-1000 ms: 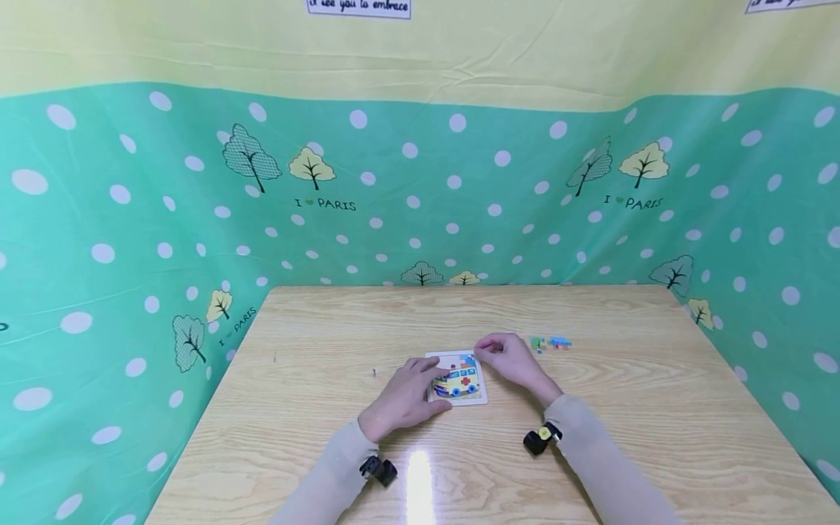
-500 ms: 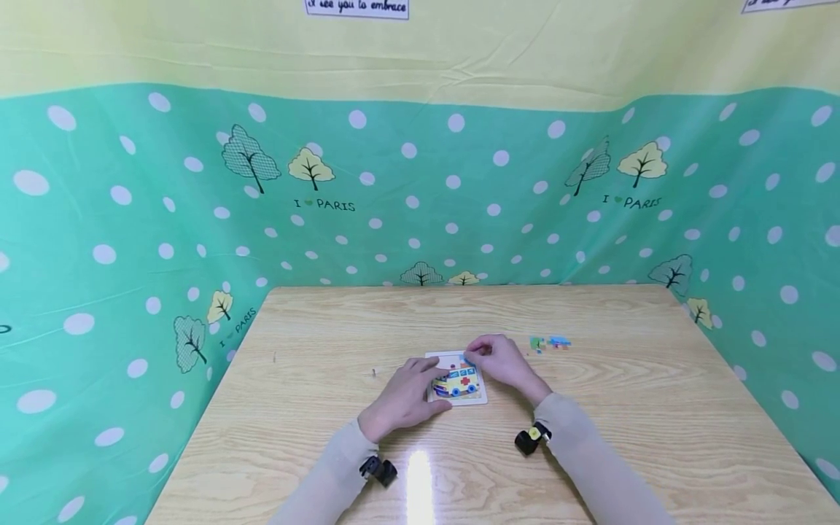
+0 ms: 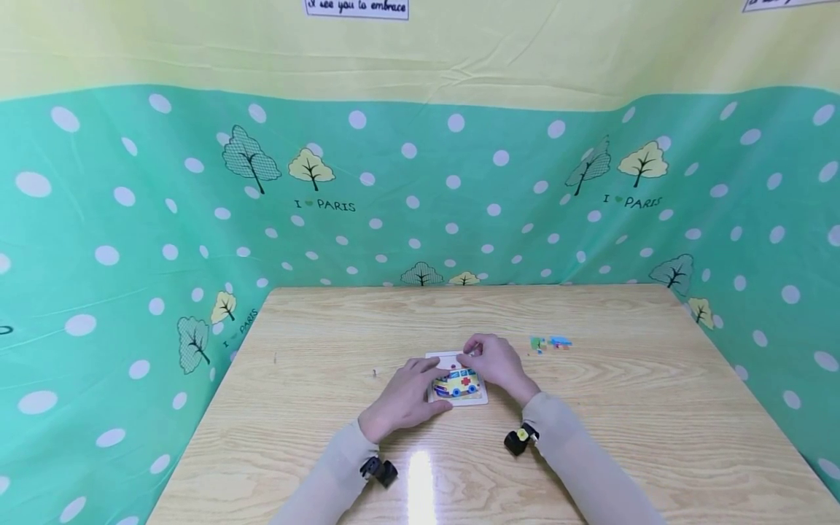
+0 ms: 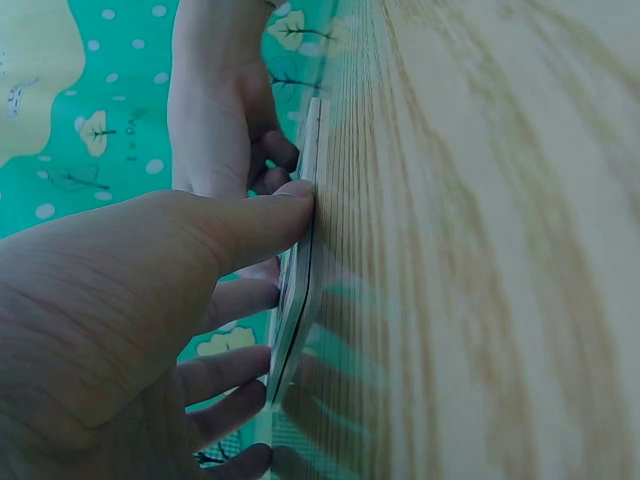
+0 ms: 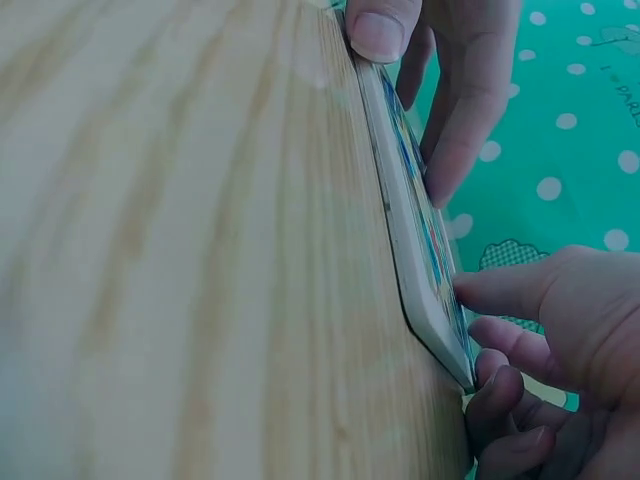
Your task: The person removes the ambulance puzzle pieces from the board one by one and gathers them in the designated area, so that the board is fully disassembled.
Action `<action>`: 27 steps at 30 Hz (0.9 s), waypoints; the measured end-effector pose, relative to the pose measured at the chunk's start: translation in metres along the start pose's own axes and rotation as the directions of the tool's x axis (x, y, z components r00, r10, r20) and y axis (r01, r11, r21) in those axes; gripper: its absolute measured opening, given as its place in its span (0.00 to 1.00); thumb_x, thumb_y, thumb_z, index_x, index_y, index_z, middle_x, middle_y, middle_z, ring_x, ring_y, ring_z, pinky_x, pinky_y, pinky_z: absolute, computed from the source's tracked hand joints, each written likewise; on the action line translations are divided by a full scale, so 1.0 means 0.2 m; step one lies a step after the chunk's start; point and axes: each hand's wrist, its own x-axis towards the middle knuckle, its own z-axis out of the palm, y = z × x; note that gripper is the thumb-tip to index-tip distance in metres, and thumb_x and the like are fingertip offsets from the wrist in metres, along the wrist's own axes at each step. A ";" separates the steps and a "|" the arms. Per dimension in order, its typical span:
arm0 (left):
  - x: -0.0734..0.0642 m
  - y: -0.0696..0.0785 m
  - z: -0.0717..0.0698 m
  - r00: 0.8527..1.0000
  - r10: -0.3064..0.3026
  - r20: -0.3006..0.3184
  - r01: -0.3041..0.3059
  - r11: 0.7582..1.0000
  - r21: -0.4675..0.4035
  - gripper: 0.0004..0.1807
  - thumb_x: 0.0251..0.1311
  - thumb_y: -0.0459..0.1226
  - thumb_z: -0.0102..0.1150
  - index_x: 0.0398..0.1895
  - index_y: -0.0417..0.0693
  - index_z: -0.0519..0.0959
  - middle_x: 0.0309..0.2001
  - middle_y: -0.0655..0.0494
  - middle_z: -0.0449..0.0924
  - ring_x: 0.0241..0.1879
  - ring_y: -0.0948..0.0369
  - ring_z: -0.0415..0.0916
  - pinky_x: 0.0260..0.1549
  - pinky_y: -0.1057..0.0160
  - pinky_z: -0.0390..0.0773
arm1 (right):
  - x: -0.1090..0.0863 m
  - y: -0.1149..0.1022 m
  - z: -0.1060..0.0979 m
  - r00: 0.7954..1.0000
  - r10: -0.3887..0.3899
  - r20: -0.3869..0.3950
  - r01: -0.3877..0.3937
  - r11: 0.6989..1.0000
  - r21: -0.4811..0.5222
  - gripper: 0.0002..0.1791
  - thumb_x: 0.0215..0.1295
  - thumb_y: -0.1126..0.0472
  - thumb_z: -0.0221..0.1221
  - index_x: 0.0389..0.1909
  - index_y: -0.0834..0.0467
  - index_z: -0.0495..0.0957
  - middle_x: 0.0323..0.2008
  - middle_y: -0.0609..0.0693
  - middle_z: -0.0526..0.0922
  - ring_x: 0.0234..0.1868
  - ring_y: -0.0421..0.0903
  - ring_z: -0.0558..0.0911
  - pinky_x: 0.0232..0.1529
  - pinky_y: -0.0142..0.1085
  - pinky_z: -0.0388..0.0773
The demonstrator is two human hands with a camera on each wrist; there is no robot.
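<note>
A white-framed jigsaw puzzle (image 3: 465, 381) with a yellow ambulance picture lies flat on the table. My left hand (image 3: 408, 394) spans its left side, thumb on the near edge and fingers reaching over the picture; in the left wrist view that thumb (image 4: 290, 200) lies along the frame's rim. My right hand (image 3: 495, 359) is over the far right part of the puzzle, thumb and forefinger close together as they pinch a puzzle piece that the fingers mostly hide. In the right wrist view, the fingertips of the right hand (image 5: 570, 340) meet the puzzle face, the other fingers curled beneath.
Several loose green and blue puzzle pieces (image 3: 551, 343) lie on the table beyond the right hand. A tiny dark bit (image 3: 375, 372) lies left of the puzzle. A printed curtain (image 3: 420, 182) surrounds the wooden table (image 3: 315, 437) at the back and sides.
My right hand has shifted left from the puzzle's far right corner to over its upper part, covering the blue area there. The left hand has stayed in place.
</note>
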 end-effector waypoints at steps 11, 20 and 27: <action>0.00 0.01 0.00 1.000 -0.002 -0.002 0.002 1.000 0.000 0.35 0.68 0.57 0.68 0.73 0.50 0.78 0.78 0.43 0.69 0.77 0.45 0.67 0.75 0.39 0.70 | 0.01 0.00 0.01 1.000 0.003 0.013 -0.002 1.000 -0.029 0.12 0.66 0.48 0.70 0.43 0.50 0.87 0.31 0.46 0.82 0.29 0.44 0.77 0.31 0.34 0.70; 0.00 0.01 0.00 1.000 -0.007 0.002 0.007 1.000 0.004 0.35 0.68 0.57 0.67 0.73 0.50 0.78 0.78 0.44 0.69 0.77 0.45 0.66 0.75 0.39 0.70 | 0.01 0.04 -0.02 0.998 -0.039 0.050 0.036 0.997 0.070 0.10 0.69 0.49 0.68 0.43 0.50 0.89 0.28 0.46 0.80 0.28 0.44 0.75 0.31 0.34 0.69; 0.00 0.00 0.00 1.000 0.001 0.000 -0.001 1.000 0.001 0.35 0.69 0.57 0.67 0.73 0.50 0.77 0.78 0.43 0.69 0.77 0.44 0.66 0.75 0.38 0.69 | 0.02 0.09 -0.07 0.980 -0.106 0.167 0.090 0.991 0.101 0.19 0.66 0.46 0.72 0.51 0.52 0.89 0.33 0.46 0.81 0.35 0.43 0.76 0.35 0.33 0.72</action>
